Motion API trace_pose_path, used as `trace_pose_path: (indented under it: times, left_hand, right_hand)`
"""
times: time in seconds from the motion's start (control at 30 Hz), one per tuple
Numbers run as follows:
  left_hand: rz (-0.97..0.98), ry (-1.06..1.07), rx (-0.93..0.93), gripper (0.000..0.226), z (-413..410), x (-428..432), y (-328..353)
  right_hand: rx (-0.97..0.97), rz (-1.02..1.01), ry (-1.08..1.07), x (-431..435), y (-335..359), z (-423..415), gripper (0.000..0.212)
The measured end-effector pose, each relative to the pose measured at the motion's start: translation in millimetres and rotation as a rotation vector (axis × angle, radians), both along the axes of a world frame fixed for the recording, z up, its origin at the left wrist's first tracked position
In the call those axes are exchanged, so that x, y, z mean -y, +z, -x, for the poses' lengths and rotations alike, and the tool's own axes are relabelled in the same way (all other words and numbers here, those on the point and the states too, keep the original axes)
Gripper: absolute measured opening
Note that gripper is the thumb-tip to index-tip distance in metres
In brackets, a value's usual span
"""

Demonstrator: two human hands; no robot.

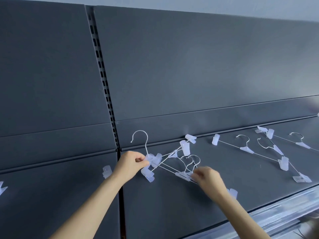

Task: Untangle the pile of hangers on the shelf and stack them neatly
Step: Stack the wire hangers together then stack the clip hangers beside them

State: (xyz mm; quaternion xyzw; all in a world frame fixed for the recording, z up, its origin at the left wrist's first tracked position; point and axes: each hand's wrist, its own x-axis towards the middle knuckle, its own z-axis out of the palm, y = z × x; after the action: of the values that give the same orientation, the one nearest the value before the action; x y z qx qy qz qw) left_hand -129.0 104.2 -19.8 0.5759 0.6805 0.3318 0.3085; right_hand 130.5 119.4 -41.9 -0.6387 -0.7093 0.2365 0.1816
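Rising behind everything is the dark back panel (189,66), with the grey shelf (172,207) lying below it. Loose hangers (246,150) are sprawling on the shelf's right side, apart from the tangled hangers (185,148) near its middle. The left hand (129,165) is pinching one tangled hanger's pale plastic piece under its upright hook. The right hand (208,176) is gripping the others' bunched middle pieces. A stray clip (107,171) is lying just beside the left wrist.

Left hand (133,163) raised, pinching, right hand (208,176) lower, blurred, seemingly gripping
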Motion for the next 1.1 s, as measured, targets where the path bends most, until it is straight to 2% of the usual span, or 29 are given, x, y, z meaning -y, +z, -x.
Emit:
trace_pose_path:
  times: [0.13, 0.2, 0.33, 0.47, 0.7, 0.87, 0.97, 1.1]
  left_hand:
    - [-0.001, -0.012, -0.049, 0.035, 4.2, 5.5, -2.9]
    - [-0.017, 0.008, -0.025, 0.034, 7.0, 11.3, -3.0]
    - [-0.053, 0.107, 0.042, 0.024, 14.8, 21.5, 4.0]
    - [-0.098, 0.149, 0.059, 0.028, 18.6, 27.9, 8.5]
    - [-0.066, 0.125, 0.052, 0.033, 21.0, 50.5, 20.0]
    - [-0.083, 0.218, -0.037, 0.025, 46.2, 98.3, 27.8]
    - [-0.082, 0.292, -0.063, 0.010, 68.7, 139.0, 31.3]
    - [-0.042, 0.372, -0.116, 0.017, 109.3, 193.5, 31.4]
  right_hand:
    - [0.183, -0.073, 0.065, 2.2, -0.6, 23.7, 0.021]
    - [0.197, -0.065, 0.040, -1.0, 3.0, 27.8, 0.017]
    - [0.075, -0.007, -0.100, -8.5, 20.3, 14.6, 0.021]
    - [-0.038, -0.126, -0.199, -11.6, 47.2, -4.1, 0.010]
    - [-0.066, -0.139, -0.072, 6.2, 46.8, 0.0, 0.008]
    - [-0.154, -0.114, 0.079, 17.4, 37.7, 26.9, 0.015]
    - [-0.194, -0.097, 0.193, 24.9, 37.3, 54.6, 0.012]
    - [-0.216, -0.066, 0.310, 41.8, 37.0, 99.2, 0.011]
